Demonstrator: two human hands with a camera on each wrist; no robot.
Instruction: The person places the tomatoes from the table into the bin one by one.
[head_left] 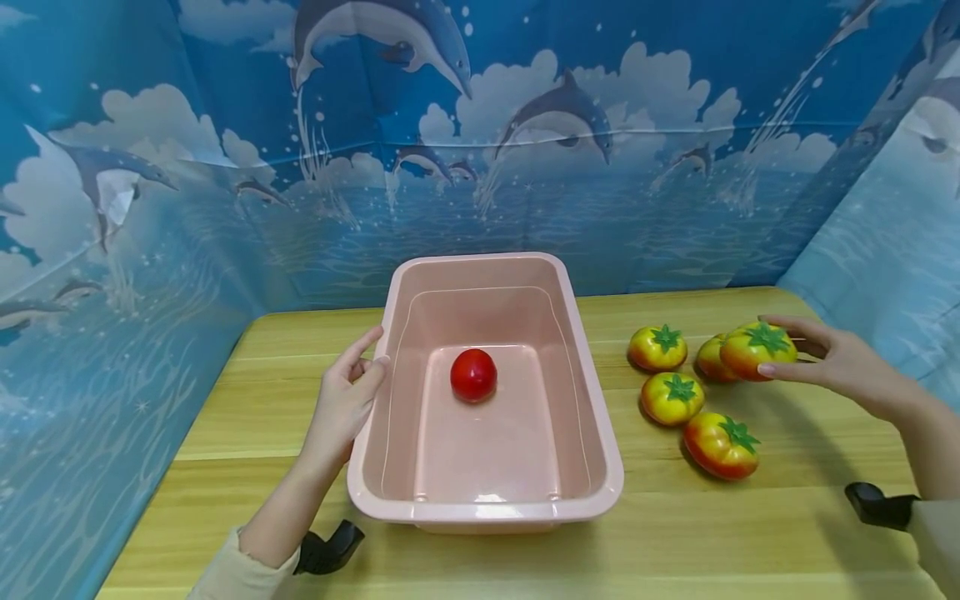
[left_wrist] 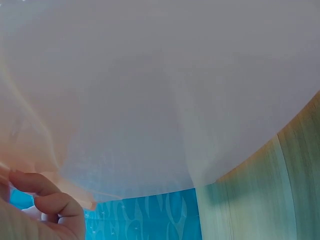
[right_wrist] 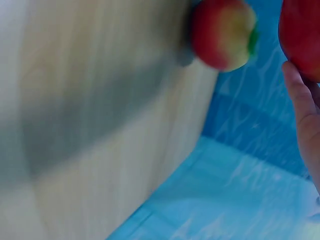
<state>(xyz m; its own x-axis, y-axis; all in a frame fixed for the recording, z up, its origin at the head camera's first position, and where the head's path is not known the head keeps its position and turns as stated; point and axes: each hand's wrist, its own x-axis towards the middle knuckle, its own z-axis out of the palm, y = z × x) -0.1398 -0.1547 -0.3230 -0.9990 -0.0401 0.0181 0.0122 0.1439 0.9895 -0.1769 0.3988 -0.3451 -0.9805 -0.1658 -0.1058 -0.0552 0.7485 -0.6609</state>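
Note:
A pink plastic tub [head_left: 486,510] stands on the table, with a round red tomato [head_left: 473,376] lying on its floor. My left hand [head_left: 347,402] holds the tub's left rim, the thumb over the edge; the left wrist view shows the other fingers curled. On the right, my right hand [head_left: 832,358] grips a yellow-and-red toy tomato [head_left: 753,354] with a green leafy top, raised above the table. It partly hides another tomato [head_left: 709,358]. Nearby lie three similar ones: a rear tomato [head_left: 657,348], a middle tomato [head_left: 672,398] and a front tomato [head_left: 722,447].
The wooden table [head_left: 285,425] ends at a blue dolphin-print curtain [head_left: 525,200] behind and at both sides. Black wrist mounts [head_left: 328,550] stick out from both sleeves. The tub's tall walls stand between the left hand and the tomatoes on the right.

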